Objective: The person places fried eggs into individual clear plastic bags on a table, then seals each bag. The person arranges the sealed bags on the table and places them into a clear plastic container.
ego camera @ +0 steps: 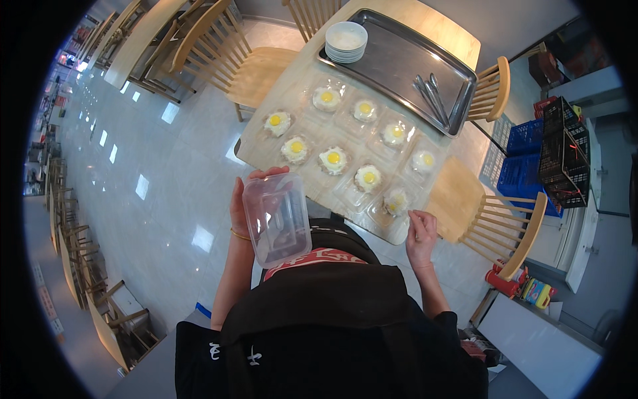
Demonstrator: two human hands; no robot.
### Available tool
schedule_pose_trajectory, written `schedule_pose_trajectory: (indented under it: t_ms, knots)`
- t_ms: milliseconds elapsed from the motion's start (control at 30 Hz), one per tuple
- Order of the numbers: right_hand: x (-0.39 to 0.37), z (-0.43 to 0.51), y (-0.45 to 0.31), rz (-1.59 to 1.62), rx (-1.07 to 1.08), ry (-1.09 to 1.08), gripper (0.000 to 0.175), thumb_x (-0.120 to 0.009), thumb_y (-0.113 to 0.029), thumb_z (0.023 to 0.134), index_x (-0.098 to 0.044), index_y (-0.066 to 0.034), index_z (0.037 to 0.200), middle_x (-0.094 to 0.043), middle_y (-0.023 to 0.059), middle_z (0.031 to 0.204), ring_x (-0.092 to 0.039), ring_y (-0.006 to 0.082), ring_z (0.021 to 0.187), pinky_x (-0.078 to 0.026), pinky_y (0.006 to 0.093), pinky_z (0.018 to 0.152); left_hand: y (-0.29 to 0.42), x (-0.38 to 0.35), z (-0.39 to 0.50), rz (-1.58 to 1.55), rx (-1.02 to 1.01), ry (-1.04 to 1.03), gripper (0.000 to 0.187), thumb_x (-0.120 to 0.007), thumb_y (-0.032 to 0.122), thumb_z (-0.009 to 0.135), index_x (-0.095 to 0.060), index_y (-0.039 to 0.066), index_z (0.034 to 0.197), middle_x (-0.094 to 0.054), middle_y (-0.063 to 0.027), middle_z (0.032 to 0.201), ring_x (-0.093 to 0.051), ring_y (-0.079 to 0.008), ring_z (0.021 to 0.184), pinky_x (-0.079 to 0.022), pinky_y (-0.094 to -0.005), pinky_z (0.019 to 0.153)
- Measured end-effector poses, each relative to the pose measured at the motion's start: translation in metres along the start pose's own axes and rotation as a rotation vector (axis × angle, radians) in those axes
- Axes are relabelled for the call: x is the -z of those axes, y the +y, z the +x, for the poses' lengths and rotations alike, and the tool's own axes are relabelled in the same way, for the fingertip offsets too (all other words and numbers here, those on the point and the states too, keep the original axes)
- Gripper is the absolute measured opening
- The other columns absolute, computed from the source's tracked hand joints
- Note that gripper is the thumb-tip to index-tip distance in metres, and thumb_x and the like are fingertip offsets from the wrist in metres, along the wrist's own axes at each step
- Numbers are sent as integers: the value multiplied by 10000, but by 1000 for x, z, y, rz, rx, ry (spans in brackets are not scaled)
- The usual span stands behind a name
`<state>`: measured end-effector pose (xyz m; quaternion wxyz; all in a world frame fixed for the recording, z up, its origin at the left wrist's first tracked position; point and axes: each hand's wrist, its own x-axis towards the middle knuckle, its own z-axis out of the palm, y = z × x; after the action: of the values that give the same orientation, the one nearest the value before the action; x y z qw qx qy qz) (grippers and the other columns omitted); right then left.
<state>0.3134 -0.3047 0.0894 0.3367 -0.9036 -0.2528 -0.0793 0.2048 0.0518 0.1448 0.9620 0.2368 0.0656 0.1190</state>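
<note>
My left hand point(239, 207) holds a clear plastic food container point(279, 219), tilted, at the front left of the table. Its fingers reach around behind the container and partly show through it. My right hand point(421, 238) is at the table's front right corner, fingertips drawn together. Close beside those fingertips is a fried egg point(397, 201) in a clear plastic container, looking hazy through the plastic; whether they touch it I cannot tell. Several more fried eggs with yellow yolks, such as this egg point(333, 159), sit in clear containers in two rows on the wooden table point(309, 192).
Across the table's back lies a metal tray point(398, 60), carrying a stack of white dishes point(346, 42) and metal tongs point(432, 99). Wooden chairs stand at the left point(259, 70) and right point(458, 204). Farther right are blue crates point(521, 177) and black crates point(563, 154).
</note>
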Motion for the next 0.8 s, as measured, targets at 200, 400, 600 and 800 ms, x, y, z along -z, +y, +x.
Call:
schedule_pose_trajectory:
  t_ms: [200, 400, 600, 800]
  knots:
    - [-32, -37, 16, -34, 12, -87, 332, -593, 49, 680, -649, -63, 987, -556, 125, 1043, -528, 318, 970, -436, 396, 818, -5, -2, 3, -14, 17, -6, 472, -353, 457, 947, -563, 67, 1112, -497, -183, 1271, -356, -348, 1284, -258, -509, 1078]
    - [-55, -66, 32, -37, 18, -243, 355, -645, -9, 651, -596, -66, 998, -537, 117, 1110, -498, 319, 1053, -398, 408, 880, -6, -6, 2, 22, 11, 32, 468, -370, 459, 942, -559, 65, 1109, -497, -184, 1271, -361, -347, 1280, -273, -508, 1070]
    - [-53, -61, 38, -11, -20, -228, 510, -737, -112, 619, -553, -77, 1093, -487, 137, 1212, -448, 329, 1138, -361, 433, 924, -7, -10, 3, 20, 12, 30, 458, -395, 453, 934, -558, 63, 1111, -492, -193, 1272, -370, -344, 1274, -285, -496, 1066]
    - [-61, -34, 33, -109, -8, -350, 766, -793, -214, 604, -459, -81, 1281, -388, 166, 1341, -345, 361, 1256, -303, 444, 1006, -9, -12, 6, 38, 21, 43, 453, -402, 451, 932, -559, 63, 1105, -490, -196, 1274, -369, -343, 1276, -281, -495, 1067]
